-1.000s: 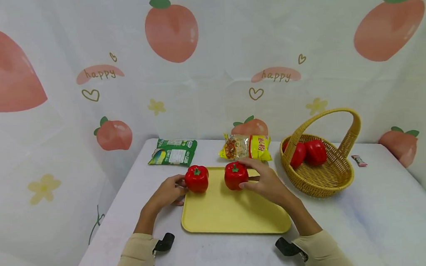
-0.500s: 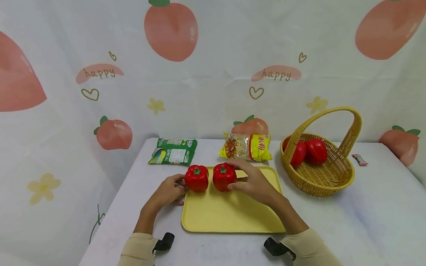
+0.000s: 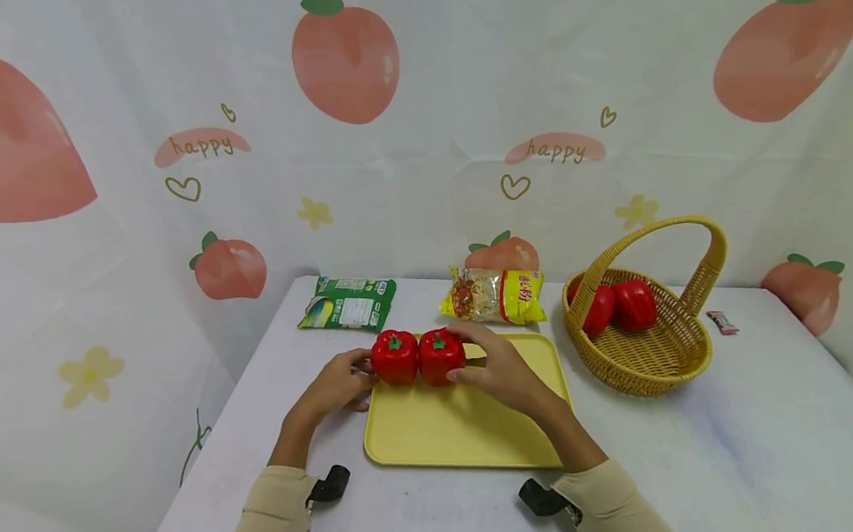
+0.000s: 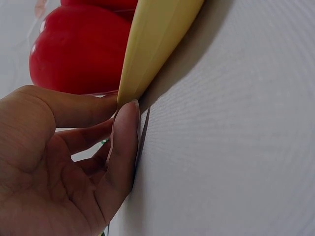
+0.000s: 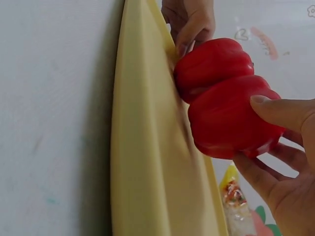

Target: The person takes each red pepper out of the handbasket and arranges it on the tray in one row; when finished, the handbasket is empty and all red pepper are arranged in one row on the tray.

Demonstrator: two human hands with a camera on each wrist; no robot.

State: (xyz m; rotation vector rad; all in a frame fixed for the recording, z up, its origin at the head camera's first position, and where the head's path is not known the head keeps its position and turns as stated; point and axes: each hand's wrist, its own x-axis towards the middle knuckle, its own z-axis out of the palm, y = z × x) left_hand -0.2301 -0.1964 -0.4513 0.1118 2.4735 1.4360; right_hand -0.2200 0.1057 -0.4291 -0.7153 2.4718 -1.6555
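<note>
Two red bell peppers stand side by side and touching at the far left of a yellow tray (image 3: 469,430). My right hand (image 3: 500,371) grips the right bell pepper (image 3: 440,358) from its right side; in the right wrist view, thumb and fingers spread around that pepper (image 5: 231,118). Whether its base rests fully on the tray I cannot tell. Beside the left bell pepper (image 3: 394,359), my left hand (image 3: 335,383) is at the tray's left edge. The left wrist view shows this hand (image 4: 74,142) pinching the tray's rim (image 4: 152,44), with the pepper (image 4: 78,49) just above the fingers.
A wicker basket (image 3: 649,372) with a tall handle stands at the right, red bell peppers (image 3: 634,305) inside. Behind the tray lie a green packet (image 3: 347,302) and a yellow noodle packet (image 3: 492,296). A small pink wrapped sweet (image 3: 722,323) lies right of the basket.
My right hand has moved left with its bell pepper, closing the gap until it meets the left one. The left hand and left pepper have stayed in place.
</note>
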